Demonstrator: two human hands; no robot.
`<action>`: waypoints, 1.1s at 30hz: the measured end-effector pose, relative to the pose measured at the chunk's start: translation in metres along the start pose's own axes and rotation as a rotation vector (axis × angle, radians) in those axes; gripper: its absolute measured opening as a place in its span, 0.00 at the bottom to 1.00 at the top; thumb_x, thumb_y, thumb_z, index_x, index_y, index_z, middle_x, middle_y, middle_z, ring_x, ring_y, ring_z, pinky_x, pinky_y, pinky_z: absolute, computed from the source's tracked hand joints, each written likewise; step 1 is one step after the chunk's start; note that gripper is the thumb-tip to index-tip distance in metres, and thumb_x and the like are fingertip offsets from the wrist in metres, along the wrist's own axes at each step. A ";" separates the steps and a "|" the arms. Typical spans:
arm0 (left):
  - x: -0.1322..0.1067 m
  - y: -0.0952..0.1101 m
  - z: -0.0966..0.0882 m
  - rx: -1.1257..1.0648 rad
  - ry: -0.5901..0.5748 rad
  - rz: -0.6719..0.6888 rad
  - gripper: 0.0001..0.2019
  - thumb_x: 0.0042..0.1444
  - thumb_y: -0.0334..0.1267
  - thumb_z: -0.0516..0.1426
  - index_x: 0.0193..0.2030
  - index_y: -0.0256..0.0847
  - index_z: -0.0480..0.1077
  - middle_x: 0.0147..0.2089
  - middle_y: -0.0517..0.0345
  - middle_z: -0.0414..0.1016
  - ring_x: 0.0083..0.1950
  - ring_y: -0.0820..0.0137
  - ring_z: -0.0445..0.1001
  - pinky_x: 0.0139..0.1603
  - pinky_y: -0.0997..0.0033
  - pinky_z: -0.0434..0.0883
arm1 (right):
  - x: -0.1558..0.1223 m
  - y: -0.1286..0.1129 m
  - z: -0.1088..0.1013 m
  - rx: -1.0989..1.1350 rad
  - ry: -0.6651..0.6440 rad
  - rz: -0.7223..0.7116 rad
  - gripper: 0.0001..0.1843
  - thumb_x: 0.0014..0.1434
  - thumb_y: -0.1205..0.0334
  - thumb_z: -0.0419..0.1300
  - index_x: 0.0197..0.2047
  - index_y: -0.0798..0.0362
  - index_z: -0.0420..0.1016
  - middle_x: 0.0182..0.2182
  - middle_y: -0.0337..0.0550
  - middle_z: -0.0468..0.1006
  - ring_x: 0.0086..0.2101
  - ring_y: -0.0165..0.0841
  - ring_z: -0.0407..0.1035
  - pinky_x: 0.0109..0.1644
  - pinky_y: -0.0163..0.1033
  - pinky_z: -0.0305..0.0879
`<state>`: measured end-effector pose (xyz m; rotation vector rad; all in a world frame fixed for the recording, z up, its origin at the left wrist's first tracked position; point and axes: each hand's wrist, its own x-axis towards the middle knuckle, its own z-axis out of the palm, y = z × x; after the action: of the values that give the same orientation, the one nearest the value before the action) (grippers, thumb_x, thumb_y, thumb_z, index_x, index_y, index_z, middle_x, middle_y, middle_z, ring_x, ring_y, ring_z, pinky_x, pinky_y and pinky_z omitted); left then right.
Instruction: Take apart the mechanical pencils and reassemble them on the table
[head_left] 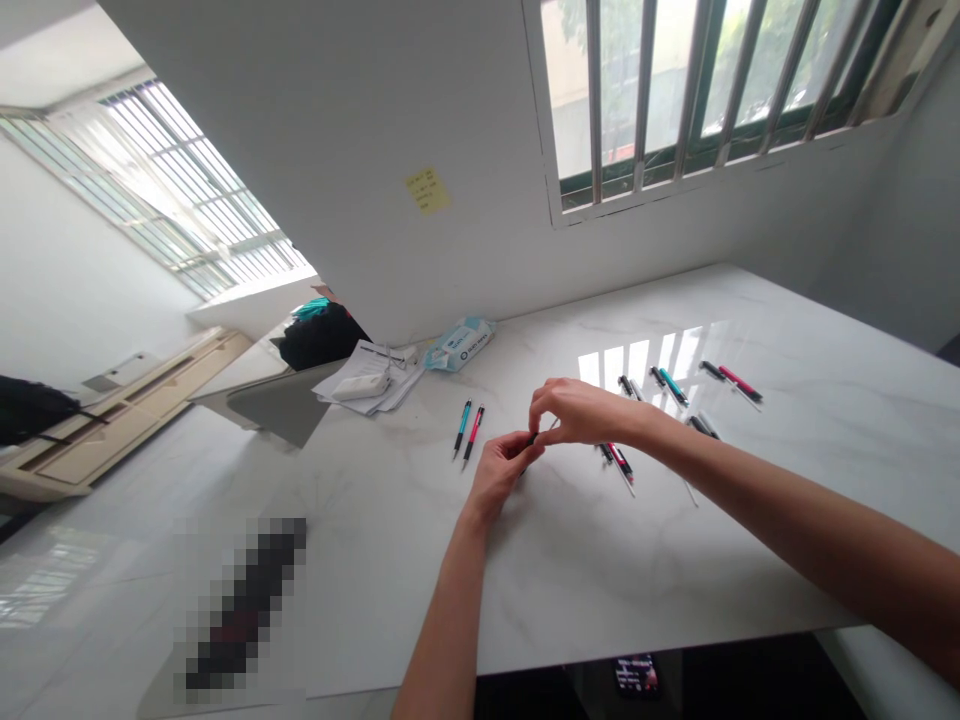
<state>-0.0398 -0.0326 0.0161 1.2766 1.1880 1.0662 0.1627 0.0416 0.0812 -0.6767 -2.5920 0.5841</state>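
Over the middle of the white table, both my hands meet at a small black pen part [532, 439]. My left hand [501, 472] is closed around it, fingers pinched together. From above, my right hand [585, 410] bends its thumb and fingers to a pinch at the part's upper end. A thin pale sliver shows by the right fingertips, too small to name. Left of my hands lie two whole pens, a teal pen [463, 430] and a red pen [473, 438]. Under my right forearm are red and black pen pieces [621, 461] with a thin white refill.
Further right lie a teal pen barrel [674, 387], a red pen barrel [740, 383] and several black pieces. At the back are a wet-wipes pack [460, 345] and papers [397, 388]. A phone [636, 676] is below the table's front edge. A blurred dark object [247, 605] lies left.
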 end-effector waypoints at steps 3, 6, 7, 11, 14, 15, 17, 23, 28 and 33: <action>0.000 0.000 0.000 -0.015 0.000 -0.011 0.21 0.46 0.53 0.73 0.36 0.36 0.83 0.27 0.62 0.67 0.30 0.75 0.55 0.32 0.71 0.50 | 0.000 -0.003 0.000 0.057 0.028 0.020 0.04 0.59 0.61 0.69 0.38 0.47 0.86 0.39 0.44 0.84 0.44 0.43 0.74 0.47 0.43 0.66; 0.000 -0.002 0.000 -0.038 0.050 -0.032 0.21 0.46 0.51 0.74 0.40 0.37 0.84 0.28 0.60 0.72 0.31 0.75 0.59 0.33 0.71 0.54 | 0.000 -0.002 -0.009 0.229 0.121 0.083 0.05 0.59 0.60 0.68 0.40 0.46 0.84 0.41 0.42 0.85 0.46 0.41 0.76 0.50 0.43 0.68; 0.001 -0.004 -0.001 -0.046 0.075 -0.038 0.21 0.46 0.50 0.74 0.42 0.37 0.85 0.30 0.58 0.75 0.32 0.74 0.62 0.34 0.72 0.56 | 0.001 0.000 -0.013 0.319 0.160 0.103 0.06 0.59 0.60 0.68 0.40 0.47 0.84 0.42 0.43 0.85 0.47 0.40 0.76 0.52 0.43 0.69; 0.003 -0.007 -0.002 -0.089 0.142 -0.045 0.20 0.46 0.48 0.74 0.43 0.39 0.85 0.36 0.52 0.81 0.36 0.71 0.70 0.40 0.71 0.64 | 0.002 0.015 -0.027 0.735 0.281 0.144 0.10 0.57 0.57 0.69 0.41 0.52 0.80 0.45 0.47 0.85 0.48 0.39 0.77 0.55 0.45 0.70; 0.005 -0.007 -0.002 -0.142 0.180 -0.043 0.20 0.44 0.48 0.75 0.42 0.39 0.86 0.37 0.51 0.82 0.36 0.72 0.71 0.41 0.71 0.66 | 0.001 0.027 -0.035 0.972 0.365 0.204 0.15 0.53 0.55 0.73 0.42 0.52 0.79 0.47 0.48 0.84 0.49 0.38 0.77 0.57 0.45 0.70; 0.005 -0.007 -0.002 -0.155 0.186 -0.043 0.21 0.43 0.48 0.75 0.42 0.39 0.85 0.37 0.51 0.82 0.35 0.72 0.71 0.41 0.71 0.67 | 0.001 0.031 -0.037 1.032 0.379 0.232 0.17 0.52 0.55 0.74 0.43 0.51 0.79 0.47 0.48 0.84 0.49 0.38 0.77 0.58 0.45 0.70; 0.005 -0.006 -0.001 -0.170 0.191 -0.047 0.22 0.43 0.49 0.75 0.43 0.39 0.85 0.37 0.51 0.82 0.35 0.72 0.71 0.39 0.71 0.67 | -0.001 0.037 -0.040 1.123 0.368 0.283 0.19 0.51 0.55 0.75 0.45 0.50 0.79 0.48 0.48 0.84 0.50 0.38 0.77 0.58 0.46 0.70; 0.005 -0.006 -0.001 -0.159 0.194 -0.045 0.21 0.44 0.48 0.75 0.42 0.38 0.85 0.36 0.52 0.81 0.34 0.73 0.70 0.38 0.72 0.66 | -0.002 0.046 -0.041 1.118 0.342 0.361 0.21 0.54 0.55 0.75 0.49 0.50 0.79 0.42 0.47 0.83 0.44 0.39 0.80 0.52 0.46 0.74; 0.005 -0.007 -0.001 -0.126 0.192 -0.049 0.20 0.44 0.48 0.75 0.42 0.40 0.86 0.35 0.53 0.81 0.35 0.73 0.70 0.40 0.71 0.67 | -0.005 0.050 -0.044 0.691 0.244 0.264 0.21 0.53 0.55 0.74 0.50 0.52 0.82 0.40 0.47 0.85 0.38 0.35 0.79 0.48 0.44 0.74; 0.004 -0.004 -0.001 -0.061 0.173 -0.031 0.20 0.44 0.48 0.75 0.41 0.40 0.86 0.32 0.54 0.80 0.34 0.72 0.69 0.40 0.70 0.66 | -0.010 0.053 -0.050 0.509 0.116 0.165 0.19 0.55 0.58 0.71 0.50 0.52 0.84 0.41 0.46 0.86 0.42 0.37 0.80 0.49 0.44 0.74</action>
<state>-0.0403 -0.0291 0.0118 1.1337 1.2903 1.2003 0.2135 0.0928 0.0949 -0.7225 -2.1592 1.1645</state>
